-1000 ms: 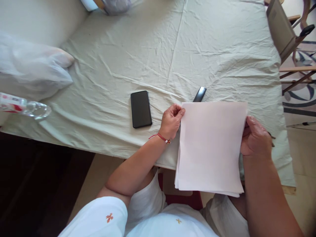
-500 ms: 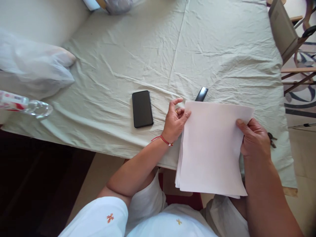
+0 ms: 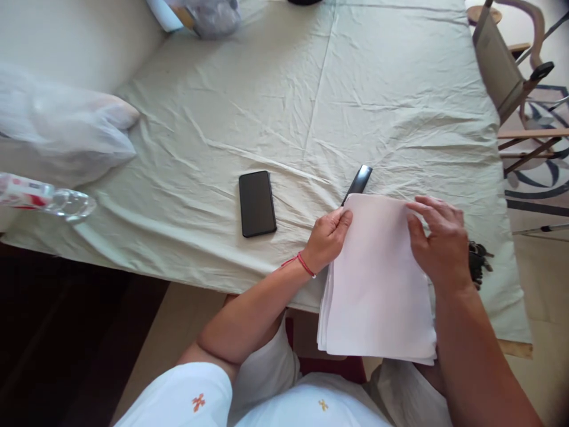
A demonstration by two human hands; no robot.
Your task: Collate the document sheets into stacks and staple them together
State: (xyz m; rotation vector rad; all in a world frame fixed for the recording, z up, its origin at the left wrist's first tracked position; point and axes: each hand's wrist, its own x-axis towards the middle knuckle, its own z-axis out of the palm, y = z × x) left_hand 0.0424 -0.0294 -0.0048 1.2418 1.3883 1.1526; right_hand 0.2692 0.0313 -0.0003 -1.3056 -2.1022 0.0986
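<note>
Over the near edge of the table (image 3: 191,196) jut papers (image 3: 380,290), their upper-left corner pinched in the left hand (image 3: 328,240). At the upper-right, the right hand (image 3: 442,243) is half curled; whether it grips, I cannot tell.

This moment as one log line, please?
Left hand: pinching stacked white rectangular paper sheets, upper left; Right hand: at their upper right corner; Nearby: black rectangular phone, dark keys

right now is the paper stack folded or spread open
Spread open: the paper stack shows a broad face with no fold line visible, though the right hand covers its upper right corner.
</note>
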